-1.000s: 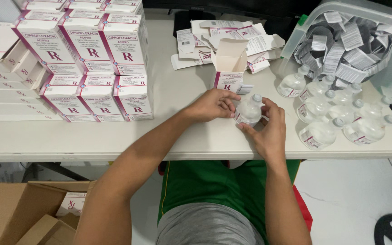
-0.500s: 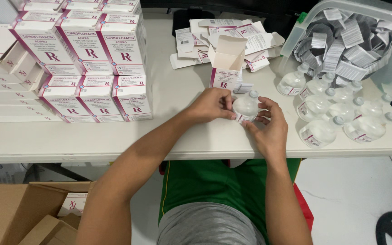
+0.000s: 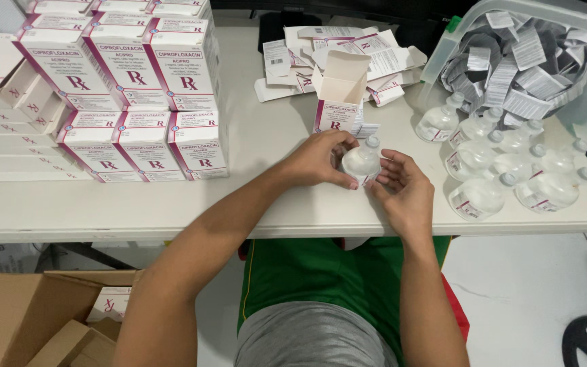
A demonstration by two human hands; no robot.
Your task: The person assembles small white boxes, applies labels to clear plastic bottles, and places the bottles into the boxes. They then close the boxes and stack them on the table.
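A small clear plastic infusion bottle [image 3: 361, 163] with a pale cap is held between both hands just above the near part of the white surface [image 3: 266, 146]. The bottle is gripped from its left side by the left hand [image 3: 321, 160], fingers curled around the body, and supported from the right and below by the right hand [image 3: 402, 190], whose fingertips are pressed against a folded paper leaflet at the bottle's base. Directly behind the bottle, an open white-and-magenta carton [image 3: 339, 98] is seen standing upright with its top flap raised. Behind that carton, a loose pile of flattened cartons and leaflets [image 3: 348, 54] is spread. To the right, a group of similar filled bottles [image 3: 504, 166] is laid on their sides, near a clear plastic bin [image 3: 531, 61] filled with folded leaflets. To the left, closed cartons [image 3: 137, 95] are stacked in rows, well apart from the hands. Below the surface's edge, at lower left, an open brown cardboard box [image 3: 28, 326] is shown on the floor.
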